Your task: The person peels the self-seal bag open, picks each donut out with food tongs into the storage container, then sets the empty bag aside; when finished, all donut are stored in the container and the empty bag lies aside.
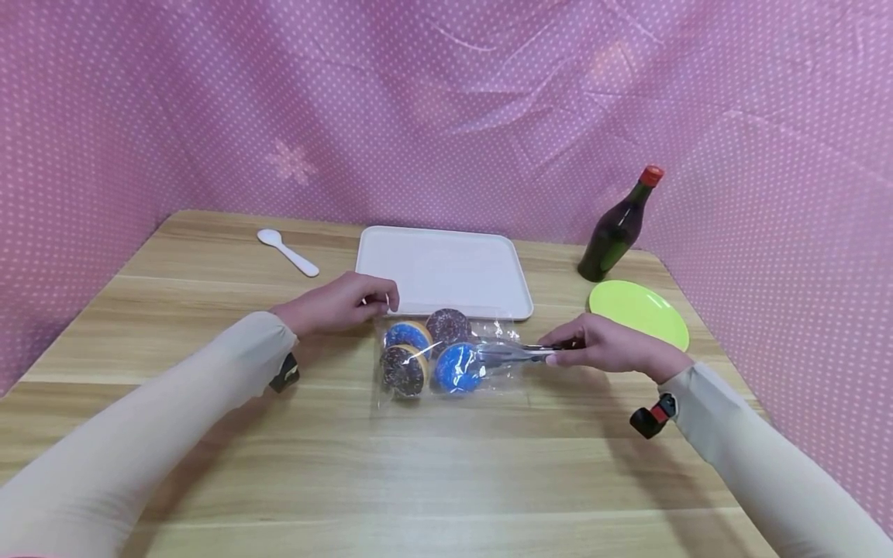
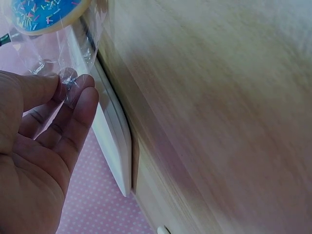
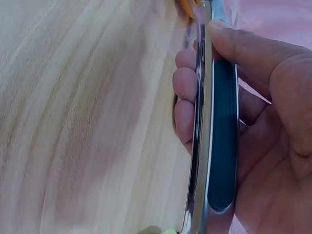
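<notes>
A clear plastic bag [image 1: 504, 387] of several sprinkled doughnuts lies on the table. My left hand [image 1: 335, 304] pinches its far left corner; the left wrist view shows the crumpled film [image 2: 70, 87] between thumb and fingertips. In my right hand [image 1: 614, 345] I grip metal tongs with dark handle inlays [image 3: 223, 136], thumb on one side and fingers curled round the other. The tongs' head [image 1: 497, 353] reaches into the bag's right end, against the right blue doughnut [image 1: 456, 368]. Beside that one are two dark doughnuts [image 1: 403, 372] and another blue one [image 1: 408, 335].
A white tray [image 1: 446, 271] lies just behind the bag. To its left is a white spoon [image 1: 289, 253]. At the right stand a dark bottle [image 1: 614, 232] with a red cap and a lime-green plate [image 1: 638, 310]. Pink dotted cloth [image 1: 446, 116] hangs around the table.
</notes>
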`<move>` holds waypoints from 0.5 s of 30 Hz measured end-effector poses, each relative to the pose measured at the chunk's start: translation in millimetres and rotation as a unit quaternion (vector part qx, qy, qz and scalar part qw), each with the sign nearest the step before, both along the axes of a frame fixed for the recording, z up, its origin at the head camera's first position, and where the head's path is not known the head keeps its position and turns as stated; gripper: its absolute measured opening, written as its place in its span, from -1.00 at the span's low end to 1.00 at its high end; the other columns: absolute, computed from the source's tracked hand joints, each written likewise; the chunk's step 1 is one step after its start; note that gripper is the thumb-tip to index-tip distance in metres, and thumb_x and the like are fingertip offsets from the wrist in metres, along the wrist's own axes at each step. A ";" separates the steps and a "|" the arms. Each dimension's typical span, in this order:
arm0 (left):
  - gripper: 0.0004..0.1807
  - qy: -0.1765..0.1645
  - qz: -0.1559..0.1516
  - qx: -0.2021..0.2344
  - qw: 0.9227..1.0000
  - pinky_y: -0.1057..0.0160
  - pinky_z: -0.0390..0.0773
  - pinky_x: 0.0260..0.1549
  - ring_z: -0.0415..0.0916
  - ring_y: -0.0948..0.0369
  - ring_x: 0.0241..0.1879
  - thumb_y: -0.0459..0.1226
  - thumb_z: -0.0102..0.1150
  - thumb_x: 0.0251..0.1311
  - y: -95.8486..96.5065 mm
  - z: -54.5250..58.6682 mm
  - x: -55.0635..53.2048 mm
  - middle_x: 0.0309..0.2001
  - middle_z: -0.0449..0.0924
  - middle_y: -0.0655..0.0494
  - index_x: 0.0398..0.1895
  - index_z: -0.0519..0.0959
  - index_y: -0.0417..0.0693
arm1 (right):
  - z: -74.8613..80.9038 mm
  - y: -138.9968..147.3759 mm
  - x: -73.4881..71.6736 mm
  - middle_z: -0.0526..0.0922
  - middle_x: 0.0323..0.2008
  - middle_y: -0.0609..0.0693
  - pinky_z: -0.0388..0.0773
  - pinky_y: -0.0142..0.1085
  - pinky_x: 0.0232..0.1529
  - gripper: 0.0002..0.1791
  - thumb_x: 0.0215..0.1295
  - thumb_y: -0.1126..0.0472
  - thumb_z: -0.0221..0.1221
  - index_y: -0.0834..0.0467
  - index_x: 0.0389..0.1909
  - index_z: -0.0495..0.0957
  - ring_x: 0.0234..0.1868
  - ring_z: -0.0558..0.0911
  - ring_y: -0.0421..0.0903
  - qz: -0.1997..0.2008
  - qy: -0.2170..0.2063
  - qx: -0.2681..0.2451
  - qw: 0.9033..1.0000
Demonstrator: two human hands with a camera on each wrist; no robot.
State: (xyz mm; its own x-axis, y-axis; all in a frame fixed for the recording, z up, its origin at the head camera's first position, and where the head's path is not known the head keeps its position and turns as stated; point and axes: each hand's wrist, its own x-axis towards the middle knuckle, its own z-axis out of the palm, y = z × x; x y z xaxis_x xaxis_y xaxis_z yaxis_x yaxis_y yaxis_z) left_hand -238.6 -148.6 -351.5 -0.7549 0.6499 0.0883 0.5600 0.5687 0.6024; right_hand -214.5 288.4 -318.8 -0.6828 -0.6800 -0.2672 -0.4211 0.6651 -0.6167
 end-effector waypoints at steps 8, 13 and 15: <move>-0.83 0.002 0.002 -0.006 1.000 0.18 0.58 -0.20 0.53 0.19 -0.29 -0.48 0.10 0.44 -1.4 1.7 0.2 -0.29 0.69 -0.01 -0.14 0.63 -0.07 | 4.6 14.9 -1.3 0.73 -0.24 0.06 0.38 -0.41 -0.41 -0.74 0.44 0.19 0.30 0.11 0.08 0.74 -0.41 0.45 -0.32 -0.011 0.006 -0.001 1.000; -0.84 -0.003 0.000 -0.004 1.000 0.19 0.57 -0.21 0.54 0.20 -0.30 -0.47 0.11 0.44 -0.4 -0.5 -1.3 -0.31 0.69 0.00 -0.14 0.63 -0.06 | 5.1 30.6 -0.9 0.67 -0.38 -0.02 0.33 -0.40 -0.48 -0.75 0.44 0.20 0.29 0.12 0.07 0.74 -0.47 0.40 -0.33 -0.025 0.005 -0.003 1.000; -0.84 -0.002 -0.002 -0.004 1.000 0.20 0.57 -0.22 0.53 0.20 -0.30 -0.48 0.11 0.43 -0.2 -1.0 -1.3 -0.32 0.68 0.00 -0.15 0.63 -0.07 | 4.6 37.7 0.0 0.63 -0.43 -0.06 0.32 -0.38 -0.51 -0.76 0.44 0.19 0.29 0.12 0.05 0.74 -0.49 0.37 -0.34 -0.031 0.003 -0.006 0.999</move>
